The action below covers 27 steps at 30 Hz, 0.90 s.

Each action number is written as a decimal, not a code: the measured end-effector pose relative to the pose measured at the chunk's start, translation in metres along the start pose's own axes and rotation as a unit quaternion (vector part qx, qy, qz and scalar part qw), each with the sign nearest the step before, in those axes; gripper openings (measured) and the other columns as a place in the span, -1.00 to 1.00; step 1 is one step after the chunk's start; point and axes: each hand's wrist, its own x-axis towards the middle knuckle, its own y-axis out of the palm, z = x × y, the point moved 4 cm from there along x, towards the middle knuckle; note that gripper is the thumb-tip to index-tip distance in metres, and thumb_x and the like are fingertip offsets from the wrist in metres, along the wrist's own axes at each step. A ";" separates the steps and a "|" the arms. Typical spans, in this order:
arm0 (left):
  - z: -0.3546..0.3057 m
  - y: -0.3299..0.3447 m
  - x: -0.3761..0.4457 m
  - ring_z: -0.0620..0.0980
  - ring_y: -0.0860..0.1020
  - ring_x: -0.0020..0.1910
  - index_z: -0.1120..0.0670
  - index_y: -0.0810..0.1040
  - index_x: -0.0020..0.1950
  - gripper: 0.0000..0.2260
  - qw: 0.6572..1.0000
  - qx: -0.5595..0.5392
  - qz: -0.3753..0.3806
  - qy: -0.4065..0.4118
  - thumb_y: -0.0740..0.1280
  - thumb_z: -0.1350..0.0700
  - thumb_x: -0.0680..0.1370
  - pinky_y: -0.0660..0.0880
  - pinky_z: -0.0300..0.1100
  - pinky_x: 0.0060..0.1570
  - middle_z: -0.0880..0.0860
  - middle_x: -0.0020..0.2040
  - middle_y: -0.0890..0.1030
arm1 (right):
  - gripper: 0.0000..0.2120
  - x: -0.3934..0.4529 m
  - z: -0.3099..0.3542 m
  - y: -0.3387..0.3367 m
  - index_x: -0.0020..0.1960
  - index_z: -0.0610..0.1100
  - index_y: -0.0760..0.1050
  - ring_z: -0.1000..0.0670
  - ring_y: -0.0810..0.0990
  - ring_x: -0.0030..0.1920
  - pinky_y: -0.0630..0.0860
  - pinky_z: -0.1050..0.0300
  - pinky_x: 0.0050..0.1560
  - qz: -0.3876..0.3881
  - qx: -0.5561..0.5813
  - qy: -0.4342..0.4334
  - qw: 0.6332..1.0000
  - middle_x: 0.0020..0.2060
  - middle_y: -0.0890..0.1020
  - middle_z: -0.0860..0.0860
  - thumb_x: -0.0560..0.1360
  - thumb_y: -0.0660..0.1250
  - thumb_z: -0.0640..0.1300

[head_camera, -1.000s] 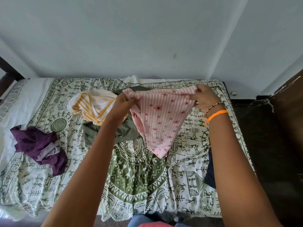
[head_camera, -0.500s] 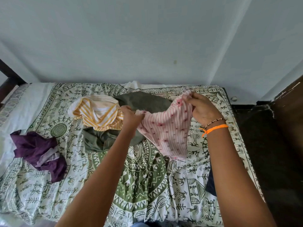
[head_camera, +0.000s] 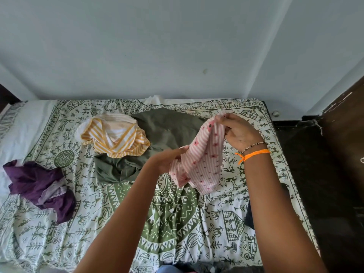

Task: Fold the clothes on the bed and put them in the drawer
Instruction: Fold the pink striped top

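**Pink striped garment held above the bed in both hands**

The pink striped garment (head_camera: 201, 164), white-lined with small red flower prints, hangs bunched over the patterned bedsheet (head_camera: 177, 223). The right hand (head_camera: 239, 131) pinches its upper edge, fingers curled around the cloth. The left hand (head_camera: 167, 157) holds the lower bunch, fingers closed on the fabric. An orange thread band (head_camera: 254, 153) and a beaded bracelet (head_camera: 254, 145) circle the right wrist.

On the sheet lie a crumpled yellow striped top (head_camera: 116, 134), resting partly on an olive green garment (head_camera: 163, 131), and a purple garment (head_camera: 41, 188) well apart near the left edge. A dark garment (head_camera: 248, 215) shows just beside the right forearm. No brand, label or writing can be read anywhere.
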 end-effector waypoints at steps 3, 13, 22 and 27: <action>-0.009 -0.003 -0.002 0.07 0.55 -0.14 0.19 0.53 -0.13 -0.79 0.993 -0.118 -0.006 0.007 0.26 0.07 0.58 0.45 0.01 0.10 0.13 -0.16 0.59 | -0.82 -0.002 -0.003 -0.005 -0.21 -0.20 0.41 -0.01 0.53 -0.22 0.47 0.16 -0.06 -0.009 -0.003 0.033 0.999 -0.28 0.56 -0.10 0.51 0.20 -0.41; -0.075 -0.037 -0.038 -0.01 0.40 -0.18 0.11 0.37 -0.32 -0.75 0.908 -0.138 -0.197 0.343 0.32 0.31 0.51 0.31 -0.13 -0.20 0.14 -0.16 0.44 | -0.77 -0.014 0.020 -0.023 -0.32 -0.19 0.45 -0.08 0.54 -0.23 0.49 0.06 -0.10 -0.140 -0.082 -0.087 0.983 -0.28 0.55 -0.12 0.36 0.37 -0.46; -0.101 -0.043 -0.050 -0.07 0.37 -0.34 0.08 0.33 -0.23 -0.79 0.866 0.060 -0.330 0.371 0.31 0.13 0.55 0.27 -0.15 -0.31 0.07 -0.31 0.47 | -0.71 -0.011 0.029 -0.013 -0.31 -0.11 0.31 0.05 0.40 -0.27 0.31 0.20 -0.29 -0.114 -0.247 -0.118 0.955 -0.35 0.41 -0.02 0.46 0.33 -0.36; -0.110 -0.052 -0.055 0.00 0.41 -0.27 0.00 0.40 -0.07 -0.77 0.882 0.076 -0.258 0.386 0.30 0.33 0.50 0.32 -0.15 -0.26 0.17 -0.16 0.50 | -0.73 0.002 0.038 -0.018 0.00 -0.12 0.35 -0.02 0.42 -0.18 0.40 0.18 -0.20 -0.164 -0.296 -0.135 0.931 -0.25 0.43 -0.02 0.44 0.35 -0.37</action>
